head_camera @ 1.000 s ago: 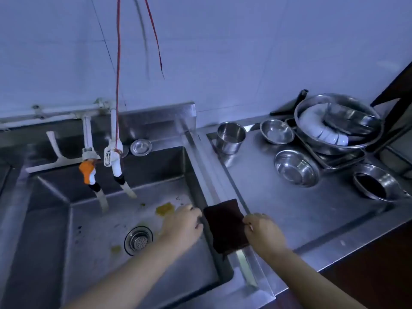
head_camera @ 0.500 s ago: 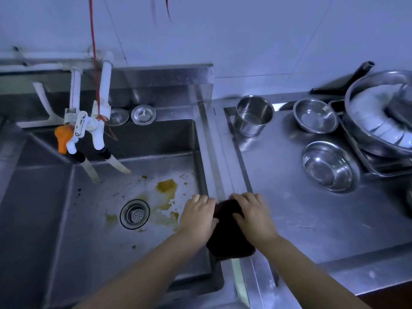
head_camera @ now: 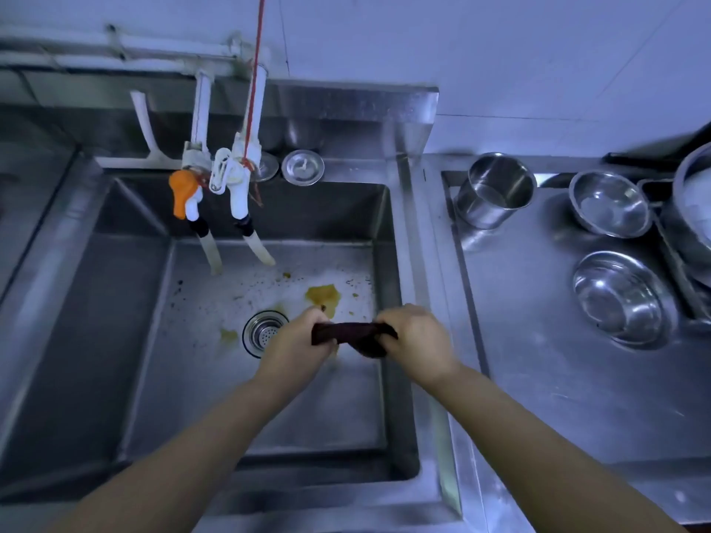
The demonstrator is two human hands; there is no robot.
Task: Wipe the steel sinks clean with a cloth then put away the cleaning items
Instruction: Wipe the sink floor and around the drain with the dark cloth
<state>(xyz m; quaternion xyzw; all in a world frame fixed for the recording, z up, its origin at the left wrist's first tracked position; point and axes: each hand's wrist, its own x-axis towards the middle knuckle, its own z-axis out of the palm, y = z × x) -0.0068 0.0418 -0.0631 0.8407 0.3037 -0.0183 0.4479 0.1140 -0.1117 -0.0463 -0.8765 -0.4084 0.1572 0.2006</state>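
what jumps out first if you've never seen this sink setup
Both hands meet over the sink: the left hand and right hand grip a dark cloth bunched between them, near the drain strainer. A yellow stain marks the basin floor just behind them. At the back hangs an orange-handled tap.

Large steel basin [head_camera: 692,209] cut off by right frame edge; contents unreadable. Dark handle [head_camera: 661,150] above it also cropped. Neighbouring sink [head_camera: 23,194] clipped at left. Cloth [head_camera: 352,334] ends hidden inside left hand [head_camera: 298,346] and right hand [head_camera: 417,342]. Drain strainer [head_camera: 261,330] partly covered by left hand.
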